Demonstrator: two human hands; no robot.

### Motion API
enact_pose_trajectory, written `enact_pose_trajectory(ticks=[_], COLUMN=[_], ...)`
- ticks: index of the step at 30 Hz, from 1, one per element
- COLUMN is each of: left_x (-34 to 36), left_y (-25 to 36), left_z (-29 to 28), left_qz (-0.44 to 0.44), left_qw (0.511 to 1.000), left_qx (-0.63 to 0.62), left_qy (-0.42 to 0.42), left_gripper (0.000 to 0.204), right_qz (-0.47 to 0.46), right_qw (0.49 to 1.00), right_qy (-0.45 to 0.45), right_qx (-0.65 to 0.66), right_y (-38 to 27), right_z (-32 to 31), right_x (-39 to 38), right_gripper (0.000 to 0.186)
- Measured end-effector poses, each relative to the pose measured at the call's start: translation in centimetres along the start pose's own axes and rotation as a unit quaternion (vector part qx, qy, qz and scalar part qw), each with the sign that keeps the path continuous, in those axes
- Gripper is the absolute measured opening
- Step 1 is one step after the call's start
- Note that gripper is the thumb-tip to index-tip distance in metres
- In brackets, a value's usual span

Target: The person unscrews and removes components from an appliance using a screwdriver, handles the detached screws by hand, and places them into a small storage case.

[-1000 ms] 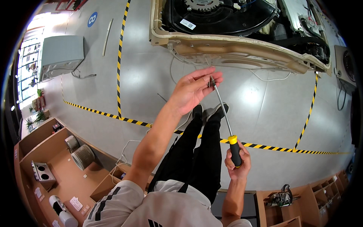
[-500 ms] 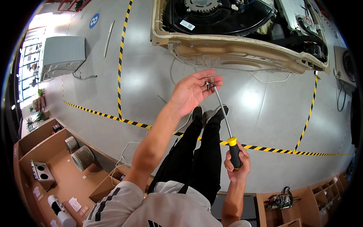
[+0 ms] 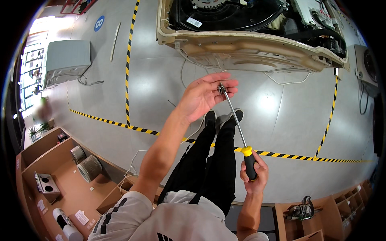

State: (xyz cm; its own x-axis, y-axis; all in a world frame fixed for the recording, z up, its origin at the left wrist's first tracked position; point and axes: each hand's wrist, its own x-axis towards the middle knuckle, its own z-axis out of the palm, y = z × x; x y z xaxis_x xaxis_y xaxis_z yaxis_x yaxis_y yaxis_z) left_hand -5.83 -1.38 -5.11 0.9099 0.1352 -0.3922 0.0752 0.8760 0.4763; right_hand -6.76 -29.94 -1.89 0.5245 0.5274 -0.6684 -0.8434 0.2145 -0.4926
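Observation:
My left hand (image 3: 200,98) is raised palm up in front of the opened appliance, its fingers curled around a few small metal screws (image 3: 220,90). In my right hand (image 3: 259,176) is a screwdriver (image 3: 250,166) with a black and yellow handle and a long steel shaft. The shaft slants up and left, so its tip reaches the screws at the left fingers. Whether a screw sticks to the tip is too small to tell. Beyond the hands lies the appliance (image 3: 241,52), a beige-edged casing with a round black housing inside.
Black and yellow tape (image 3: 281,158) marks the grey floor. A white cable (image 3: 287,83) trails below the casing. At lower left stands a brown partitioned case (image 3: 72,176) with metal parts; another brown case (image 3: 321,225) is at lower right. A grey box-shaped unit (image 3: 68,58) sits far left.
The screwdriver tip has shifted slightly left, closer to the screws in my left hand. My grip on the handle stays the same. The appliance sits a little higher in view.

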Motion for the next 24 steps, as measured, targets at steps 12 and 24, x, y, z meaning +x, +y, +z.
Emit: enact_pose_trajectory(ticks=[12, 24], left_x=[-0.2, 0.7], left_y=[-0.7, -1.6], left_z=[0.3, -0.6], left_qz=[-0.022, 0.051], left_qw=[0.996, 0.985], left_qx=[0.068, 0.017], left_qy=[0.052, 0.165], left_gripper=[0.03, 0.025], right_qz=[-0.023, -0.243], right_qw=[0.999, 0.872], right_qy=[0.0, 0.07], right_qx=[-0.041, -0.419], right_y=[-0.3, -0.1], right_z=[-0.3, 1.3], right_x=[-0.7, -1.2], right_gripper=[0.046, 0.035])
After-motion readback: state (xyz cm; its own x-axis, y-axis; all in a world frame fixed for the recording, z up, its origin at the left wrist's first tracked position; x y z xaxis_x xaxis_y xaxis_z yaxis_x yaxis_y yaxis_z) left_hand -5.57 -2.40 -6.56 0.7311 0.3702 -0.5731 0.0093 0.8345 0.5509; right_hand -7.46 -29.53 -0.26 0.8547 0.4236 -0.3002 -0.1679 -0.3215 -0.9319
